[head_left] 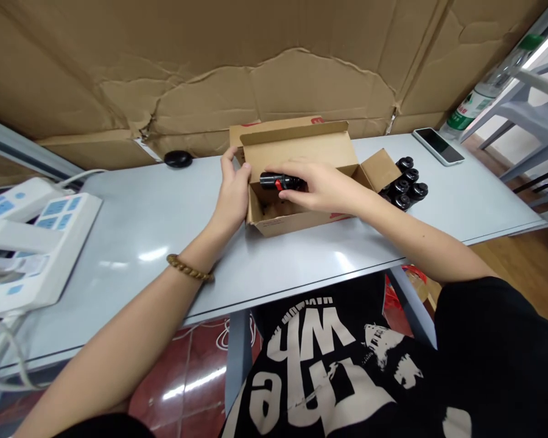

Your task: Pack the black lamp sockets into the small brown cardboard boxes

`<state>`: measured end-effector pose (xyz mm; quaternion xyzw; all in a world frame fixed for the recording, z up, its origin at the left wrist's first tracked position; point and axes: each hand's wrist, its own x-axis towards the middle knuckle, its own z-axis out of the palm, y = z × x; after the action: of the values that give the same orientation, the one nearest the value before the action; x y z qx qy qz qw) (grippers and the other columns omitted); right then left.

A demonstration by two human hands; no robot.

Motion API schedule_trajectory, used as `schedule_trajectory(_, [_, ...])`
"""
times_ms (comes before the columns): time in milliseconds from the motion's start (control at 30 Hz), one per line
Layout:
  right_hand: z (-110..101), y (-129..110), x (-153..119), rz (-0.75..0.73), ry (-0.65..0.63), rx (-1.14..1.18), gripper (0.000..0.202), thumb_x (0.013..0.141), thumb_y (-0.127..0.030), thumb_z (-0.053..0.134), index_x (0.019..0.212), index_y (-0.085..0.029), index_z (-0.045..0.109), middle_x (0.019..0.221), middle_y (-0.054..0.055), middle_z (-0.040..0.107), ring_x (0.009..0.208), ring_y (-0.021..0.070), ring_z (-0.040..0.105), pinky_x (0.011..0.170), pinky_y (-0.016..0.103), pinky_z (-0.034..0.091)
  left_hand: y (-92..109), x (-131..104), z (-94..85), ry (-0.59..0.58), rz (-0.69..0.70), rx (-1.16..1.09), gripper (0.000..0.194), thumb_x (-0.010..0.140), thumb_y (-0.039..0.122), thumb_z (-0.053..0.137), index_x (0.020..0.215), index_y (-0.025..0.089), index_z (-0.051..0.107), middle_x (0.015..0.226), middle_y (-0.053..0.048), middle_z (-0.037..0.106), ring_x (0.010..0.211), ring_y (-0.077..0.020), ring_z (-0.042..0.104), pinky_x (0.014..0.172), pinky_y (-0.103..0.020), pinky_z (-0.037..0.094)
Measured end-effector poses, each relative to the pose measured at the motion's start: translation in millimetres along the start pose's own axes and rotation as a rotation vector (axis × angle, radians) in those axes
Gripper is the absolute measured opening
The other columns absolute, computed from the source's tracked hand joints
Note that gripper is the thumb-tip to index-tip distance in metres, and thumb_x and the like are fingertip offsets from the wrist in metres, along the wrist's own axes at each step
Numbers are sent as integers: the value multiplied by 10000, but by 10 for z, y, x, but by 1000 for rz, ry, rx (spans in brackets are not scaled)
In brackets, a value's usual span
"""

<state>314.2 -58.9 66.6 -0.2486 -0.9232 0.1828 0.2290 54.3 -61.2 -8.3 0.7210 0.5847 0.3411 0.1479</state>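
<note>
An open cardboard box (296, 222) stands on the table in front of me, its long lid flap raised at the back. My left hand (232, 191) grips the left end of this box, with the thumb near the rim. Over the box's opening, my right hand (322, 184) holds a black cylindrical device (270, 180) with a red button, lying roughly level and pointing left. My fingers cover its right end. Just right of the box stands a cluster of several black round-topped pieces (402, 187), partly hidden by a side flap. The bottom of the box is mostly in shadow.
A phone (438, 146) and a plastic bottle (477, 103) are at the table's right end. A black computer mouse (178, 159) lies at the back left. White power strips (57, 243) with cables occupy the left end. Large cardboard (274, 79) walls off the back.
</note>
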Motion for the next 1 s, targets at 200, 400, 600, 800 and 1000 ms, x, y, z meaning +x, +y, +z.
schedule_trajectory(200, [13, 54, -30, -72, -10, 63, 437, 1081, -148, 623, 1475, -180, 809, 1355, 128, 854, 1204, 280, 759, 1105, 450, 573, 5, 20, 178, 148, -63, -343, 550, 1202, 675, 398, 1543, 279, 568, 1683, -149, 677, 1582, -292, 629, 1311, -448, 535])
schedule_trajectory(400, [-1, 116, -25, -126, -7, 86, 398, 1046, -129, 633, 1383, -170, 840, 1297, 126, 866, 1140, 267, 762, 1065, 427, 578, 60, 72, 129, 155, -106, -608, 572, 1012, 794, 686, 985, 225, 738, 1171, -143, 836, 1209, -355, 750, 1073, -444, 647])
schedule_trajectory(600, [-4, 102, -63, -131, 15, 86, 408, 1088, -203, 616, 1443, -182, 817, 1255, 140, 791, 1074, 266, 727, 1043, 449, 595, 231, 106, 43, 71, -205, -689, 412, 944, 619, 776, 932, 208, 749, 984, -90, 821, 1058, -308, 765, 933, -382, 656])
schedule_trajectory(800, [15, 143, -59, -133, 11, 90, 384, 1171, -322, 560, 1399, -199, 843, 1277, 150, 787, 1136, 286, 753, 1073, 477, 594, 320, 114, 79, -117, -252, -866, 463, 919, 610, 802, 1041, 163, 816, 1081, -130, 878, 1056, -312, 816, 965, -399, 668])
schedule_trajectory(1000, [26, 186, -68, -205, 78, 24, 346, 1187, -341, 554, 1332, -181, 824, 1157, 124, 846, 1041, 254, 761, 973, 417, 587, 236, 72, 81, -88, -175, -817, 548, 912, 718, 823, 1005, 178, 830, 1128, -134, 897, 1138, -341, 816, 1017, -419, 666])
